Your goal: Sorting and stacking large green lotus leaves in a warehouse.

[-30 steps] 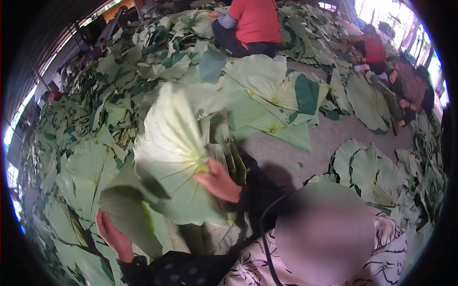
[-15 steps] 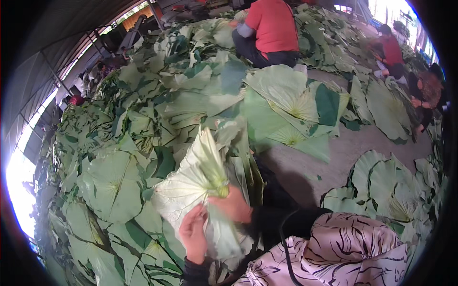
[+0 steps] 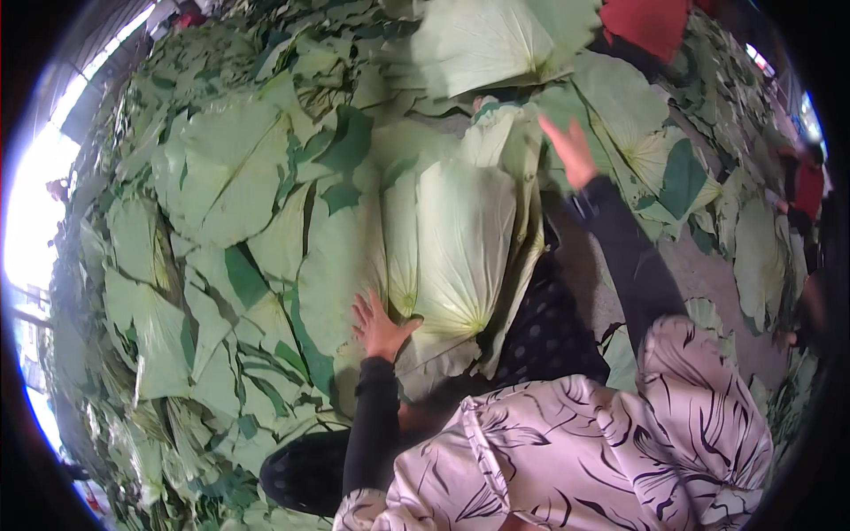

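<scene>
Large green lotus leaves surround both of my hands. My left hand (image 3: 382, 327) has its fingers spread over the base of a pale, folded lotus leaf (image 3: 465, 239) lying on the pile in front of me. My right hand (image 3: 571, 150) stretches forward with fingers apart and holds nothing. It is nearest to the upright edge of another folded leaf (image 3: 491, 133), just to its left. Beyond that hand, a broad pale leaf (image 3: 482, 49) shows its underside at the top of the view, slightly blurred.
Heaped leaves (image 3: 221, 168) cover the left side. More flat leaves (image 3: 633, 146) lie to the right beside a strip of grey floor (image 3: 708, 274). A person in red (image 3: 646, 22) is ahead, and another red-clad person (image 3: 807, 186) is at the far right.
Both hands have let go of the pale bunched leaf they held. My right hand has reached far forward, and my left has opened. The view has tilted downward.
</scene>
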Demonstrator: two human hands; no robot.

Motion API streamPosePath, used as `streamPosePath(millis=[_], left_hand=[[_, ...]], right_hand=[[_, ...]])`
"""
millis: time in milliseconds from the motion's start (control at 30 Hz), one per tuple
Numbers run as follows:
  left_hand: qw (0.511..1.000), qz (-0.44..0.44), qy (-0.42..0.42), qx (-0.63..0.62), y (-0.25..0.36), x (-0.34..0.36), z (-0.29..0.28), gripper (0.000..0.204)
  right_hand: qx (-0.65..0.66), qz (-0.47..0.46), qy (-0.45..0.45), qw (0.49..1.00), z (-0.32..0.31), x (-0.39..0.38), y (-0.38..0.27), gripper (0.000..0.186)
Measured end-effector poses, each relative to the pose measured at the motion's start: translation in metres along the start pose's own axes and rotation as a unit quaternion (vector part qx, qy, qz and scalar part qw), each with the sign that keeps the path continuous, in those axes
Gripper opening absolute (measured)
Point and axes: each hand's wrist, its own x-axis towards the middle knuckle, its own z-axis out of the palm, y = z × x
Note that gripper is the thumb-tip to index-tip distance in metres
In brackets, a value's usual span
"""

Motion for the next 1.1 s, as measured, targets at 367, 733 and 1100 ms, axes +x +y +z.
streamPosePath(millis=[367,733,1100], left_hand=[[0.950,0.026,0.087,-0.300,-0.044,0.035,0.027,0.070],[0.802,-0.022,-0.032,-0.596,-0.026,0.072,-0.029,0.035],[0.748,-0.010,-0.173,-0.641,0.046,0.043,-0.004,0.047]], right_hand=[[0.044,0.168,-0.139,0.975,0.014,-0.086,0.099,0.047],[0.196,0.199,-0.341,0.898,0.092,-0.104,0.030,0.039],[0.176,0.125,0.106,0.971,-0.109,-0.061,0.091,0.038]])
